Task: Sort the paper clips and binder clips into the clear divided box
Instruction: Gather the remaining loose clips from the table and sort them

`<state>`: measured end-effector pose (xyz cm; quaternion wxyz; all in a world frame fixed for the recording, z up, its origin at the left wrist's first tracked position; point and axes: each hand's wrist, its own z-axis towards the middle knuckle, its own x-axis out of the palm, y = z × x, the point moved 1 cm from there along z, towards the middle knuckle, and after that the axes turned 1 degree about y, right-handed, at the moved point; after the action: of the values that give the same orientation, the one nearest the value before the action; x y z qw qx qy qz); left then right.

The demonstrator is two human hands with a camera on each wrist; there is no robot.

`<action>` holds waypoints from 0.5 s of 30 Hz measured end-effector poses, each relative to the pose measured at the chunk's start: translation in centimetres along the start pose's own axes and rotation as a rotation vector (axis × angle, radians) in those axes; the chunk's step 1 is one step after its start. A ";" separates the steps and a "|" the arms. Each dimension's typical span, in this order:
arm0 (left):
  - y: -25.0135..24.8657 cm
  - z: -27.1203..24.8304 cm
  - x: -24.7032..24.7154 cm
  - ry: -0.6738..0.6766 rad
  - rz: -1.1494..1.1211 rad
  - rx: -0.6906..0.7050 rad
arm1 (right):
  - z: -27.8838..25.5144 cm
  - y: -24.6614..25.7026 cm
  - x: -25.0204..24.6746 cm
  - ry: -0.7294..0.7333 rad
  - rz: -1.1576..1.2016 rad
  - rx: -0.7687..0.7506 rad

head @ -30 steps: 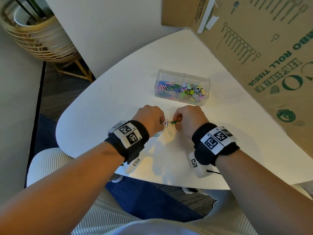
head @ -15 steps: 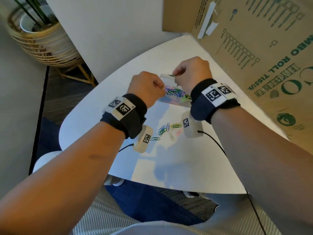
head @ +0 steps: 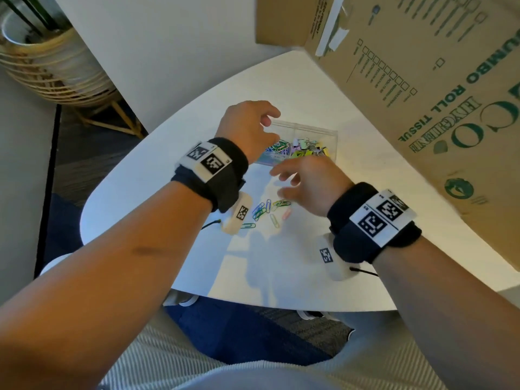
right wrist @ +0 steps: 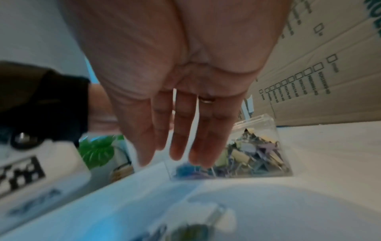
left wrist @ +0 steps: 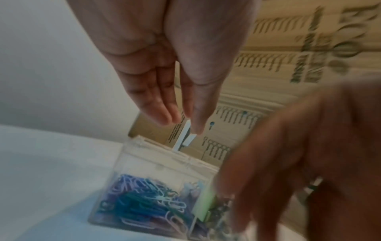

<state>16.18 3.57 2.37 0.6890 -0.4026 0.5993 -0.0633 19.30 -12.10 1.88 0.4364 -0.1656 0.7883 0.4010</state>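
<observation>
Two empty hands, left (head: 247, 128) and right (head: 309, 184), fingers loose and extended, hover over a white table (head: 351, 249) beside a big carton (head: 422, 80). About nine loose clips (head: 267, 209) lie near the two-compartment box (head: 318, 130); a basket planter (head: 50, 66) stands behind.

Office-ish, white table (head: 281, 271), cardboard box (head: 422, 80)

One clear plastic divided box (head: 315, 130) with two compartments stands on one white rounded table (head: 174, 153). Roughly nine loose coloured wire paper clips (head: 270, 211) lie on it. Two bare hands, one large printed cardboard carton (head: 422, 88), one woven planter basket (head: 53, 77).
</observation>
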 end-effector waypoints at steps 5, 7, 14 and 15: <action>2.3 -5.6 -0.2 0.273 0.131 0.039 | -1.3 -1.1 2.7 0.255 -0.251 0.066; 3.6 -7.3 1.1 0.491 0.274 0.008 | -1.0 -1.1 3.6 0.263 -0.291 0.041; 4.2 -7.8 3.3 0.573 0.404 0.054 | 1.0 -1.1 4.7 0.149 -0.265 -0.012; 3.9 -7.7 3.5 0.562 0.418 0.070 | 1.2 -1.2 4.7 0.130 -0.259 -0.008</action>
<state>8.84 0.52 -2.48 0.5086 -0.2142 0.8325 -0.0495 18.03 -11.50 -2.88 0.4319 -0.2933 0.7852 0.3330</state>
